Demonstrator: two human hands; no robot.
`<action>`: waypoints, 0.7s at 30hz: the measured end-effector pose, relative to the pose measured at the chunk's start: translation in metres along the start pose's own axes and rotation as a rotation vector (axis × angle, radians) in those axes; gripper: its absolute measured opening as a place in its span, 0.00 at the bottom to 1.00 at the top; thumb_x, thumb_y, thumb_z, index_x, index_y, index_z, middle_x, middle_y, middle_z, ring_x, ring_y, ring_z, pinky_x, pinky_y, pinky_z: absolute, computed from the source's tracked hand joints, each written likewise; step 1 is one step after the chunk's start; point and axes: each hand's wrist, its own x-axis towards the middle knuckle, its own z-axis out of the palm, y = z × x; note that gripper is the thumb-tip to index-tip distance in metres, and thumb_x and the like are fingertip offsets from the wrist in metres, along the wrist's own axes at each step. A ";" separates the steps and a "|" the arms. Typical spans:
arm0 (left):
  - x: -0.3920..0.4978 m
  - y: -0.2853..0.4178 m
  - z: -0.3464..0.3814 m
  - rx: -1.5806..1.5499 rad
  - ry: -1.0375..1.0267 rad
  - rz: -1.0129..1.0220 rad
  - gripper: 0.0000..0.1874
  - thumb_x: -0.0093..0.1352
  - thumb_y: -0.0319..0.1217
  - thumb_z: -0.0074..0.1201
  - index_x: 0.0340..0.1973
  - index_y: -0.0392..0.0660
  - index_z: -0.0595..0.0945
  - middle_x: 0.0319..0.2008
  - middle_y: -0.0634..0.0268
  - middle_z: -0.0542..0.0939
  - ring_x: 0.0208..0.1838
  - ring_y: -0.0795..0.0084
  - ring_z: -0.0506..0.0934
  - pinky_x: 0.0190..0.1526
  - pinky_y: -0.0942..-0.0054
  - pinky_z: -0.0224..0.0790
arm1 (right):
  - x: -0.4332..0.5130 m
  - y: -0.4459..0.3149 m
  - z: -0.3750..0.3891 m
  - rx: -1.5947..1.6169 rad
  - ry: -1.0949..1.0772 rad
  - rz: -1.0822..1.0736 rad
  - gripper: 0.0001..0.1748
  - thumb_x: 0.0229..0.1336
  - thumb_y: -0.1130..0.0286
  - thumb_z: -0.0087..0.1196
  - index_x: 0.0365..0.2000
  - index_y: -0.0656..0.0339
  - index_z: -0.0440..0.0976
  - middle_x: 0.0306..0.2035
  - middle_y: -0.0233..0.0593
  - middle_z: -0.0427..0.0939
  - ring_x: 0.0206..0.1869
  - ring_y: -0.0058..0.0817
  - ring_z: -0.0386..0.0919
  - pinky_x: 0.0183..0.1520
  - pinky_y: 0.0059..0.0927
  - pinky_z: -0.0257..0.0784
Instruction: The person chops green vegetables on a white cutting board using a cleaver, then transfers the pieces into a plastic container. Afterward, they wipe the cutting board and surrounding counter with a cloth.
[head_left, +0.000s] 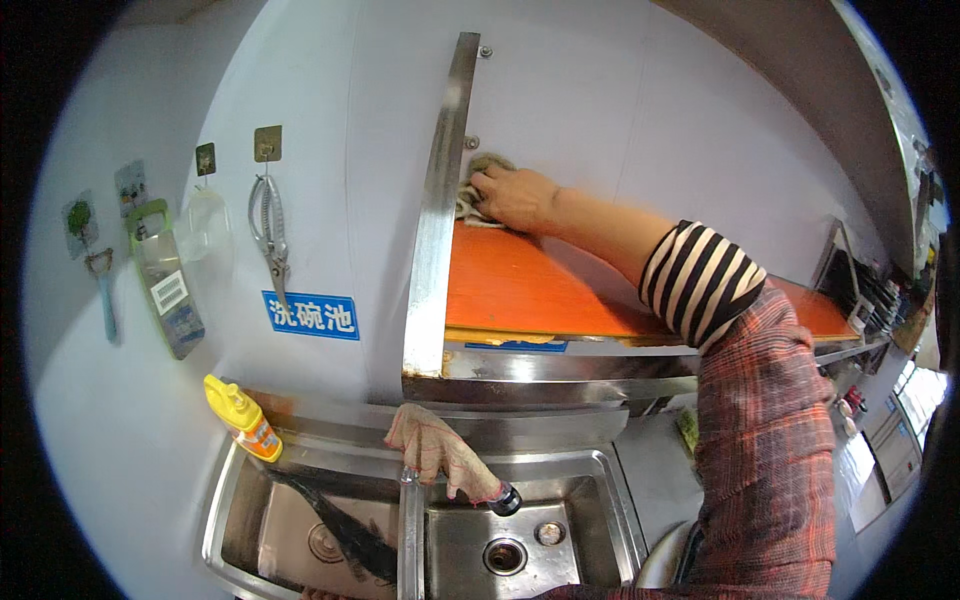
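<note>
My right hand (517, 196) grips a bunched, greyish-brown cleaning cloth (480, 206) at the far left end of an orange shelf board (540, 281). The cloth lies against the pale wall, right beside an upright stainless-steel bracket (442, 210). A rolled striped cuff and a plaid sleeve (765, 435) cover that arm, which reaches in from the right over the shelf. My left hand is out of view. Below the shelf, a beige cloth (442, 450) with red lines is wrapped around the faucet of a double stainless-steel sink, its dark spout end (507, 500) showing over the right basin (525, 532).
A yellow detergent bottle (244, 420) stands at the left basin's (277, 517) back corner. A long dark thing (337, 517), unclear, crosses that basin. Kitchen scissors (270, 225), a green-handled grater (166, 285) and a peeler (105, 296) hang on the wall. Dark stacked items (862, 292) sit at the shelf's right end.
</note>
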 end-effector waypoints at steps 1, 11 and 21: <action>-0.002 -0.002 0.003 -0.016 0.021 0.003 0.16 0.70 0.42 0.49 0.38 0.42 0.82 0.47 0.57 0.79 0.59 0.53 0.71 0.62 0.46 0.55 | -0.001 0.002 -0.002 0.036 -0.136 -0.052 0.12 0.57 0.67 0.52 0.39 0.55 0.80 0.51 0.44 0.68 0.55 0.39 0.69 0.52 0.33 0.75; 0.000 0.000 0.003 0.066 0.060 0.030 0.15 0.69 0.41 0.49 0.36 0.43 0.82 0.45 0.56 0.79 0.57 0.51 0.72 0.59 0.44 0.58 | 0.005 0.000 0.001 -0.083 -0.011 0.010 0.13 0.58 0.62 0.50 0.40 0.48 0.81 0.51 0.43 0.70 0.54 0.40 0.71 0.51 0.38 0.76; -0.002 0.006 -0.001 0.047 0.039 -0.018 0.16 0.71 0.41 0.49 0.35 0.42 0.83 0.45 0.54 0.79 0.57 0.49 0.72 0.58 0.42 0.59 | 0.002 0.014 0.000 -0.044 -0.006 0.128 0.15 0.57 0.66 0.51 0.45 0.46 0.79 0.49 0.42 0.69 0.54 0.40 0.70 0.51 0.37 0.76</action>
